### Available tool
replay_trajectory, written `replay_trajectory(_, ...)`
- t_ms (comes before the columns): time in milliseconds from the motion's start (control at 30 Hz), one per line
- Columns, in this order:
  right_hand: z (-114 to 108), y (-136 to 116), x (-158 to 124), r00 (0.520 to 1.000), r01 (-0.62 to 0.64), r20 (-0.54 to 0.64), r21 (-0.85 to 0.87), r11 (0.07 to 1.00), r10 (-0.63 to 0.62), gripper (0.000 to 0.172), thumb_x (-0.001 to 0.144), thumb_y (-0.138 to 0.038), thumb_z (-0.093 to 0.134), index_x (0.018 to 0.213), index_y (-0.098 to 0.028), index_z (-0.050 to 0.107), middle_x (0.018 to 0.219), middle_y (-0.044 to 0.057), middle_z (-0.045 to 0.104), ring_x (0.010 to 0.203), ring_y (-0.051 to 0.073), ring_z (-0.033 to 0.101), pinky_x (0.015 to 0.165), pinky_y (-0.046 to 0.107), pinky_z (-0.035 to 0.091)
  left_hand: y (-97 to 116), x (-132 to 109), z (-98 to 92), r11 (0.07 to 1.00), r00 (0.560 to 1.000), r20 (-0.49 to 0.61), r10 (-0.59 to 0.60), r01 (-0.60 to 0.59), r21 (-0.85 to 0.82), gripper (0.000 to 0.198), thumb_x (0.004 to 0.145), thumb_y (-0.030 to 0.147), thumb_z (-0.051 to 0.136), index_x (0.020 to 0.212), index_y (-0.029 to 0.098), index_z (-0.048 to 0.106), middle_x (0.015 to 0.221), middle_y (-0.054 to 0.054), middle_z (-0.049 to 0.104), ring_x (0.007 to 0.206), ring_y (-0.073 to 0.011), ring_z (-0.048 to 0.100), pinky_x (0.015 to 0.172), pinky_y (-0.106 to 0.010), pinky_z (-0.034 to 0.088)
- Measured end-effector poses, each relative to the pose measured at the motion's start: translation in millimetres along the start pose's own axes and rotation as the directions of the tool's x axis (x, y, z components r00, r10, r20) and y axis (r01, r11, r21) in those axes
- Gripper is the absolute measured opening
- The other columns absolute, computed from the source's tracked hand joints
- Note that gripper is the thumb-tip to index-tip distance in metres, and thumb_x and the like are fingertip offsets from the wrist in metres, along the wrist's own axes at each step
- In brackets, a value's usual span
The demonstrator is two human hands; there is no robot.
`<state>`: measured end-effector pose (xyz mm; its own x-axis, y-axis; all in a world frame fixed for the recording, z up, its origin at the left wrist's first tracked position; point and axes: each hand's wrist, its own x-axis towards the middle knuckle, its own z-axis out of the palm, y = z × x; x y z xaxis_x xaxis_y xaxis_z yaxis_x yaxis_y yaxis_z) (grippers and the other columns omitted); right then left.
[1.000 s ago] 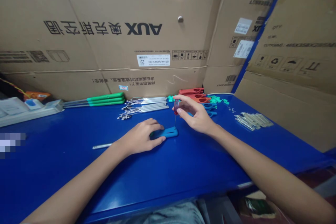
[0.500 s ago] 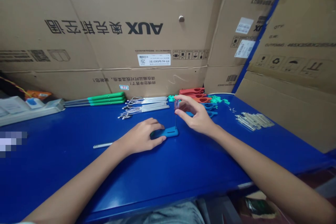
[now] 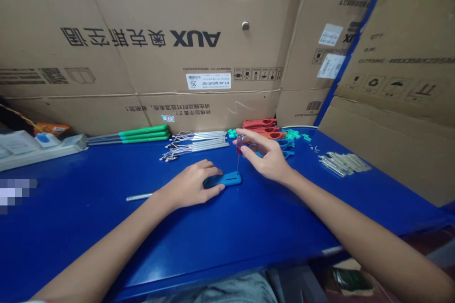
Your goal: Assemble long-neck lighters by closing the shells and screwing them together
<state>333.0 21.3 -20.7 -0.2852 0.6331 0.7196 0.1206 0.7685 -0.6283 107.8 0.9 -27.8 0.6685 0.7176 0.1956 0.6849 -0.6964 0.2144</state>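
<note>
Right hand (image 3: 268, 159) pinching red-handled needle (image 3: 240, 144) over blue holder (image 3: 229, 180); left hand (image 3: 188, 184) clasping its end.

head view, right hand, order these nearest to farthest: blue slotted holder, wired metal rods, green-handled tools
From the right hand, which pinches a red-handled tool:
1. Blue slotted holder: front left, under the left hand.
2. Wired metal rods: further left, toward the back.
3. Green-handled tools: farthest left, at the back.
</note>
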Motion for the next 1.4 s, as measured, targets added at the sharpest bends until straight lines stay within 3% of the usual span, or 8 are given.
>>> replay_trajectory(167,0.4,0.5,1.6,0.999,-0.040,-0.014,0.061,0.997,0.041,0.034,0.088,-0.021,0.056,0.121,-0.025,0.059,0.096,0.004,0.068,0.090,0.019,0.068,0.072,0.034,0.060,0.9,-0.6,-0.9,1.000,1.000,0.001,-0.002,0.002,-0.001,0.036,0.091,0.042,0.053,0.113,0.017,0.065,0.103,-0.009,0.064,0.098,-0.0239,0.061,0.088,-0.036,0.049)
replay_trajectory(533,0.1,3.5,1.9,0.999,0.024,-0.030,-0.006,1.000,-0.024,0.033,0.082,-0.020,0.067,0.114,-0.026,0.060,0.085,-0.001,0.060,0.075,0.014,0.060,0.071,0.032,0.056,-0.4,-0.6,0.3,1.000,1.000,-0.004,0.006,-0.006,-0.004,0.035,0.091,0.042,0.053,0.113,0.018,0.066,0.103,-0.008,0.064,0.098,-0.0238,0.061,0.088,-0.037,0.050)
replay_trajectory(767,-0.6,-1.6,-0.4,1.000,-0.010,0.000,-0.002,1.000,0.010,0.032,0.087,-0.019,0.056,0.119,-0.026,0.056,0.097,0.004,0.064,0.093,0.019,0.064,0.074,0.035,0.058,0.3,-1.1,-0.9,1.000,1.000,-0.012,0.004,-0.004,-0.009,0.036,0.090,0.042,0.053,0.113,0.018,0.066,0.104,-0.009,0.065,0.098,-0.0241,0.062,0.088,-0.037,0.049)
replay_trajectory(1167,0.0,-0.7,1.3,1.000,-0.010,0.006,0.019,1.000,0.010,0.034,0.083,-0.021,0.065,0.116,-0.026,0.056,0.081,-0.001,0.059,0.069,0.013,0.059,0.068,0.032,0.055,0.4,-0.9,-0.3,1.000,1.000,-0.009,0.005,-0.005,-0.008,0.034,0.090,0.041,0.054,0.112,0.018,0.066,0.103,-0.009,0.065,0.097,-0.0238,0.062,0.087,-0.036,0.050)
replay_trajectory(1400,4.2,-1.7,-1.7,1.000,-0.007,0.006,-0.029,1.000,0.007,0.037,0.085,-0.019,0.058,0.121,-0.027,0.051,0.094,0.004,0.063,0.086,0.019,0.064,0.069,0.034,0.057,-0.2,-0.5,0.1,1.000,1.000,-0.014,0.005,-0.005,-0.009,0.035,0.090,0.042,0.053,0.112,0.017,0.066,0.105,-0.010,0.065,0.098,-0.0240,0.062,0.089,-0.037,0.050)
